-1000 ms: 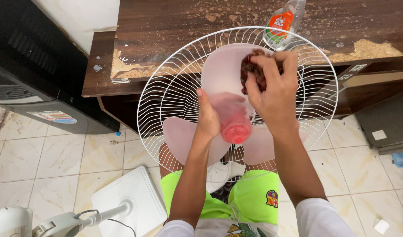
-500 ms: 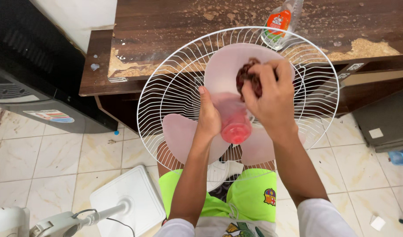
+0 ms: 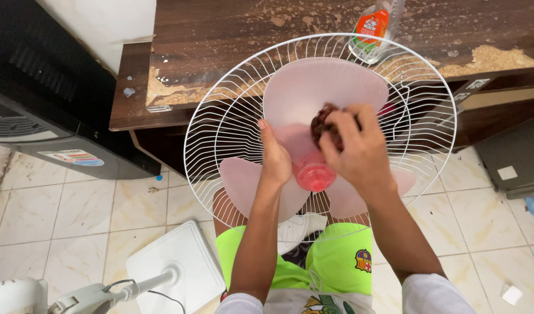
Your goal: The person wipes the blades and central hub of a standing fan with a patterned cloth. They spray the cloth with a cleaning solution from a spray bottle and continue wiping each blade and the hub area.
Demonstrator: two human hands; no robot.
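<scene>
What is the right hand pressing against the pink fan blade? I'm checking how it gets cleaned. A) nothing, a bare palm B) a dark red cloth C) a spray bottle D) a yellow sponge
B: the right hand clutches a bunched dark red cloth against the upper pink fan blade, while the left hand steadies the hub.

Fan blades (image 3: 325, 87) inside wire guard (image 3: 220, 125), over lap; bottle (image 3: 371, 29) on desk (image 3: 232, 35) behind; fan stand (image 3: 174, 264) on floor, left.
</scene>
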